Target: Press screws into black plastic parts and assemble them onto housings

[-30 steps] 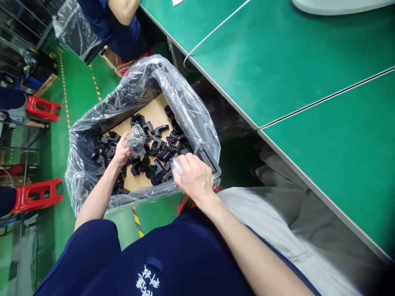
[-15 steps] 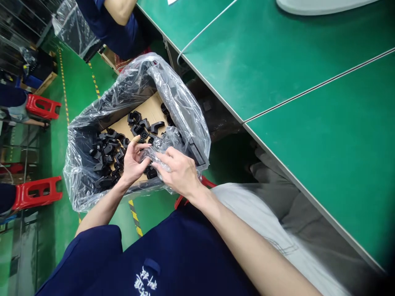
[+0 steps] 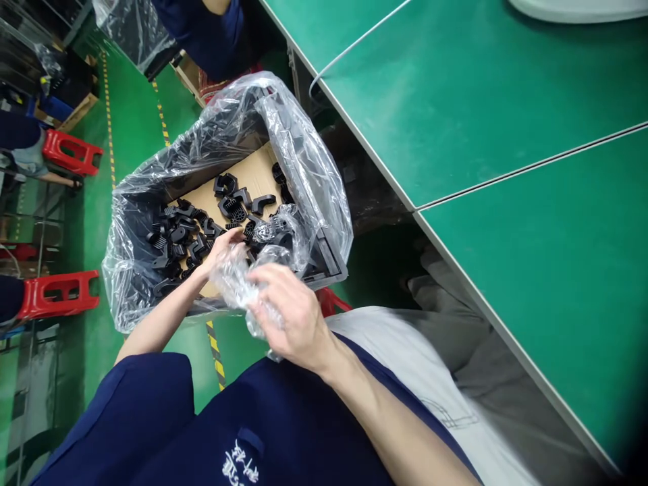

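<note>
My right hand (image 3: 293, 314) pinches a crumpled clear plastic bag (image 3: 233, 278) in front of the near side of a crate. My left hand (image 3: 223, 248) reaches over the crate behind the bag, which hides most of its fingers; whether it grips anything does not show. Below it, several black plastic parts (image 3: 178, 234), curved and ribbed, lie loose on a cardboard sheet (image 3: 256, 172). The dark crate (image 3: 327, 256) is lined with a clear plastic liner (image 3: 132, 202) folded over its rim. More crumpled film (image 3: 291, 226) covers parts at the crate's right side.
A green worktable (image 3: 486, 108) runs along the right, its edge close to the crate. A white cable (image 3: 359, 37) crosses it. Red stools (image 3: 61, 295) stand on the green floor at left. A co-worker's dark sleeve (image 3: 212, 37) is beyond the crate.
My right hand has drawn the clear bag down toward my body, away from the parts. My left hand stays over the crate, now partly behind the bag. The view has shifted slightly.
</note>
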A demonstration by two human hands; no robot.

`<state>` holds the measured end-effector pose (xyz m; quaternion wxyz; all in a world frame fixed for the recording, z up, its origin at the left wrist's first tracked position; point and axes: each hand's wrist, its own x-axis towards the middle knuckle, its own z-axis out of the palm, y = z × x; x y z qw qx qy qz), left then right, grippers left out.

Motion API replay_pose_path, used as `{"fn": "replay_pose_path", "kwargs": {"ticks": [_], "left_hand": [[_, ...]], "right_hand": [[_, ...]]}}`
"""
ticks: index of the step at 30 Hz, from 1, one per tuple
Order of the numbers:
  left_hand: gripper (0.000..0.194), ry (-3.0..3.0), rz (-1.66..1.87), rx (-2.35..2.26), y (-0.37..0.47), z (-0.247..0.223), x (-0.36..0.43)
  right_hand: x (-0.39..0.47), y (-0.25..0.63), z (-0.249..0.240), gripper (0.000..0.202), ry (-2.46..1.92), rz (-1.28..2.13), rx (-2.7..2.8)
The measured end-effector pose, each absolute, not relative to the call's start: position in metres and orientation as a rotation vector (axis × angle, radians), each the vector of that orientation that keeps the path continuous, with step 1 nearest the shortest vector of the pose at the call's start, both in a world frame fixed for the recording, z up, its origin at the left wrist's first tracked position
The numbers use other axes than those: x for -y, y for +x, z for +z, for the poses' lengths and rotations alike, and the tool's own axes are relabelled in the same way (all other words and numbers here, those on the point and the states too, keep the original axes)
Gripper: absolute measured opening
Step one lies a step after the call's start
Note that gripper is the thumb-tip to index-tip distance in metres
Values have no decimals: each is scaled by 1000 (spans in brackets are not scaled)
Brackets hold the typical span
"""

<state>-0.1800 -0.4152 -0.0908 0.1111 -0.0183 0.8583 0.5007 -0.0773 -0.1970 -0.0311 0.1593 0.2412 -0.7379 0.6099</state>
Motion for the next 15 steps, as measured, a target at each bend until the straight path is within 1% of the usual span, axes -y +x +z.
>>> {"fn": "replay_pose_path", "kwargs": {"ticks": [2,5,7,10,11,12,13,15], "left_hand": [[39,-65,1486,-2550,-195,-101,410],[53,-45,1525,-2530,-218,-118,389],[54,-67,1560,-2498,-231,-130,373],[42,-145,1668,-2439,-241,-142,359],[38,-177,1725,-2415,-242,-143,358],[36,-212,1788,-2387,-241,-142,359],[35,-250,1853,-2355,-240,-138,361],[38,-330,1980,-2278,-236,-126,369]], "right_hand": [[201,-72,-32,22,754,1764,2168],[201,-65,-34,31,733,1732,2282],[195,-65,-35,28,676,1645,2353],[182,-73,-34,9,510,1363,2570],[177,-77,-33,17,473,1253,2665],[174,-81,-31,31,454,1151,2763],[171,-86,-30,44,450,1064,2852],[168,-94,-27,60,461,961,2981]]}}
